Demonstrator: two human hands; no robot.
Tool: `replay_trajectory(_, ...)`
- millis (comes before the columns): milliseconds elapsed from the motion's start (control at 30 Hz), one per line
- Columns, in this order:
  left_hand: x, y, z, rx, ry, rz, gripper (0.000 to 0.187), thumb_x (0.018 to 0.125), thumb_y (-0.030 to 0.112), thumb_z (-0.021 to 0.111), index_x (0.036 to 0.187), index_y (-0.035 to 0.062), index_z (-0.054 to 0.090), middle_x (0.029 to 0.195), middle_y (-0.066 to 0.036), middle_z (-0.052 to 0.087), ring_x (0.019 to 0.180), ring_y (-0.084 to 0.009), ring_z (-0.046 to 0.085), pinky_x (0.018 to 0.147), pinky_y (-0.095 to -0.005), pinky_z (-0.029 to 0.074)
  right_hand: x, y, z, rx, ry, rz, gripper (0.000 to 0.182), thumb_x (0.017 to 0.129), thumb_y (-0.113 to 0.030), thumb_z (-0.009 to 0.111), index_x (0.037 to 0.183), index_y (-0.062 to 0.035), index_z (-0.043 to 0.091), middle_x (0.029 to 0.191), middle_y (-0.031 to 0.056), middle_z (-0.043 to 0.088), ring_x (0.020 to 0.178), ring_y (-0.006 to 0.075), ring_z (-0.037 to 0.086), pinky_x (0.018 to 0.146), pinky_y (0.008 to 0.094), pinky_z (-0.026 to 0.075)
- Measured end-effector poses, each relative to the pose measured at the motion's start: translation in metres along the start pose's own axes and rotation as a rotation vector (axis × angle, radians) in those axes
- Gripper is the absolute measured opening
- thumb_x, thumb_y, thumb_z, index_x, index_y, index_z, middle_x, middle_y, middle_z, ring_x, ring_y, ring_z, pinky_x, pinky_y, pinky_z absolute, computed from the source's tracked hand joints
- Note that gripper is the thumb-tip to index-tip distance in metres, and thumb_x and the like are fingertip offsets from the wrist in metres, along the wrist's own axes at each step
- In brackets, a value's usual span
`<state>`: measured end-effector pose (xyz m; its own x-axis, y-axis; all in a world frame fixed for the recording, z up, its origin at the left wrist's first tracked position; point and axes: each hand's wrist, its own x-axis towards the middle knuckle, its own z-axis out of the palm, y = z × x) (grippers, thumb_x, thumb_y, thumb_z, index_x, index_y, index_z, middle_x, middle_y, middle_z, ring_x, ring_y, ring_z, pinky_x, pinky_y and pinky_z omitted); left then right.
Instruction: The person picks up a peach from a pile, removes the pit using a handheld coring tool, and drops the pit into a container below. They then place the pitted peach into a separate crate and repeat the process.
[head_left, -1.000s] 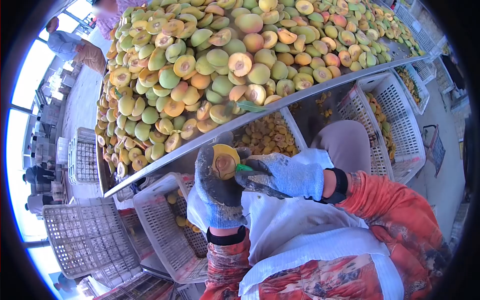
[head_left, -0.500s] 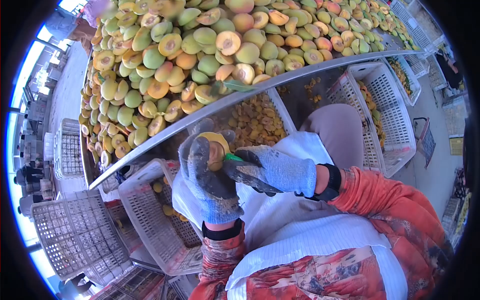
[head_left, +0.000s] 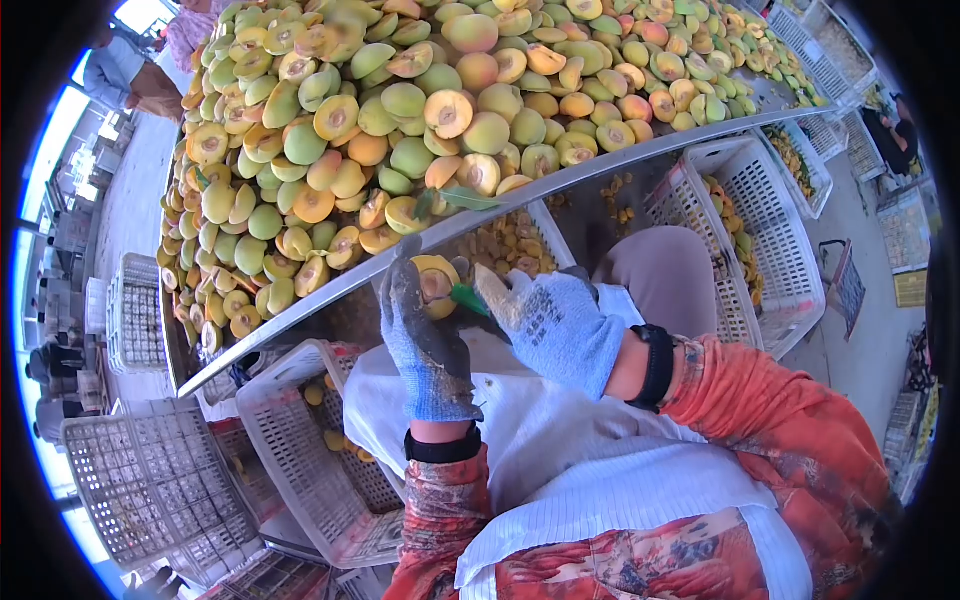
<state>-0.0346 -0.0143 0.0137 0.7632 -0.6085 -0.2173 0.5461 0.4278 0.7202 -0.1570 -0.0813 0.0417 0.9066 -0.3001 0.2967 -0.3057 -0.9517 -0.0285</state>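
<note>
My left hand (head_left: 425, 345), in a blue and dark grey glove, is closed around an apricot half (head_left: 436, 276) whose cut face with the brown stone is turned toward me. My right hand (head_left: 565, 325), gloved alike, grips a small green-handled tool (head_left: 468, 297). Its tip meets the cut face beside the stone; the blade end is too hidden to tell its shape. Both hands are above my lap, just in front of the metal table edge (head_left: 400, 258). Beyond it lies a big heap of apricot halves (head_left: 330, 170).
Below the table edge a crate holds scraps or stones (head_left: 510, 240). White plastic crates stand right (head_left: 790, 240) and left (head_left: 300, 440) of my knees, with fruit inside. A grey crate (head_left: 150, 480) is farther left. Other people (head_left: 125, 75) stand at the far left.
My right hand has turned and drawn back a little to the right, its thumb now raised. My left fingers have straightened, and more of the apricot's cut face shows.
</note>
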Motion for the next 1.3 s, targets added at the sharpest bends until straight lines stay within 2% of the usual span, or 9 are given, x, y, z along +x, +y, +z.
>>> replay_trajectory(233, -0.008, 0.024, 0.016, 0.277, 0.072, 0.244, 0.035, 0.088, 0.026, 0.052, 0.107, -0.0033, 0.055, 0.095, -0.009, 0.06, 0.068, -0.0133, 0.056, 0.061, -0.025, 0.047, 0.017, -0.006, -0.023, 0.761, -0.155, 0.136, 0.028, 0.077, -0.015, 0.057, 0.101, -0.0065, 0.047, 0.062, 0.006, 0.055, 0.05, 0.0202, 0.057, 0.044, 0.0321, 0.044)
replay_trajectory(300, -0.002, 0.029, 0.01, 0.541, 0.044, 0.389, 0.031, 0.088, 0.021, 0.053, 0.106, -0.0039, 0.057, 0.092, -0.009, 0.062, 0.062, -0.0106, 0.055, 0.056, -0.0211, 0.045, 0.031, -0.006, -0.052, 1.44, -0.701, 0.542, 0.026, 0.075, -0.011, 0.058, 0.097, -0.0069, 0.046, 0.06, 0.0036, 0.05, 0.042, 0.0142, 0.048, 0.037, 0.0277, 0.038)
replay_trajectory(467, 0.006, 0.037, 0.006, 0.742, -0.047, 0.544, 0.023, 0.084, 0.01, 0.057, 0.104, -0.0027, 0.06, 0.089, -0.008, 0.065, 0.068, -0.0069, 0.056, 0.058, -0.0204, 0.046, 0.033, -0.011, -0.04, 1.956, -0.693, 0.545, 0.032, 0.078, -0.018, 0.066, 0.105, -0.0078, 0.05, 0.064, -0.0011, 0.047, 0.043, 0.0069, 0.043, 0.038, 0.0207, 0.033)
replay_trajectory(567, 0.014, 0.049, 0.004, 0.769, -0.057, 0.527, 0.021, 0.083, 0.01, 0.059, 0.099, -0.0019, 0.062, 0.083, -0.007, 0.065, 0.065, -0.0074, 0.056, 0.057, -0.0221, 0.047, 0.04, -0.009, -0.035, 1.865, -0.729, 0.502, 0.033, 0.076, -0.016, 0.068, 0.103, -0.0049, 0.051, 0.067, -0.001, 0.05, 0.044, 0.0074, 0.045, 0.037, 0.0208, 0.033)
replay_trajectory(633, 0.013, 0.058, 0.002, 0.672, 0.001, 0.103, 0.019, 0.082, 0.011, 0.059, 0.096, -0.0024, 0.064, 0.078, -0.006, 0.064, 0.063, -0.0072, 0.056, 0.056, -0.0224, 0.047, 0.041, -0.012, -0.025, 1.831, -0.71, 0.462, 0.032, 0.077, -0.017, 0.067, 0.102, -0.0046, 0.052, 0.068, -0.0009, 0.051, 0.045, 0.0076, 0.047, 0.037, 0.021, 0.035)
replay_trajectory(867, 0.021, 0.043, -0.028, 0.872, -0.269, 0.498, 0.02, 0.083, 0.013, 0.059, 0.095, -0.0022, 0.063, 0.075, -0.004, 0.063, 0.063, -0.0065, 0.053, 0.058, -0.023, 0.045, 0.033, 0.0, -0.008, 2.045, -1.111, 0.46, 0.041, 0.077, -0.008, 0.064, 0.113, -0.0033, 0.045, 0.084, 0.0022, 0.053, 0.067, 0.0077, 0.051, 0.058, 0.0194, 0.042)
replay_trajectory(1133, 0.037, 0.029, -0.03, -0.001, -0.251, -0.148, 0.039, 0.087, 0.028, 0.048, 0.118, 0.0038, 0.05, 0.09, -0.011, 0.061, 0.076, -0.0245, 0.062, 0.066, -0.0313, 0.053, 0.03, 0.01, -0.012, 2.068, -0.682, 0.317, 0.039, 0.081, -0.018, 0.061, 0.114, -0.0022, 0.048, 0.087, 0.0006, 0.057, 0.064, 0.0057, 0.049, 0.056, 0.0186, 0.04)
replay_trajectory(1200, 0.023, 0.039, -0.005, 0.722, -0.144, 0.283, 0.045, 0.086, 0.028, 0.049, 0.124, 0.0052, 0.045, 0.097, -0.014, 0.06, 0.081, -0.0258, 0.062, 0.067, -0.0337, 0.054, 0.028, 0.028, -0.01, 1.667, -0.683, 0.537, 0.035, 0.086, -0.017, 0.054, 0.119, -0.0061, 0.047, 0.097, -0.0005, 0.058, 0.072, 0.0053, 0.05, 0.057, 0.0199, 0.04)
replay_trajectory(1300, 0.014, 0.049, 0.004, 0.886, -0.205, 0.447, 0.048, 0.085, 0.028, 0.051, 0.126, 0.0055, 0.043, 0.104, -0.015, 0.058, 0.085, -0.0274, 0.061, 0.069, -0.0344, 0.053, 0.019, 0.037, 0.001, 1.873, -0.553, 0.784, 0.031, 0.086, -0.016, 0.057, 0.113, -0.005, 0.049, 0.088, 0.0008, 0.056, 0.063, 0.0068, 0.052, 0.049, 0.0215, 0.041)
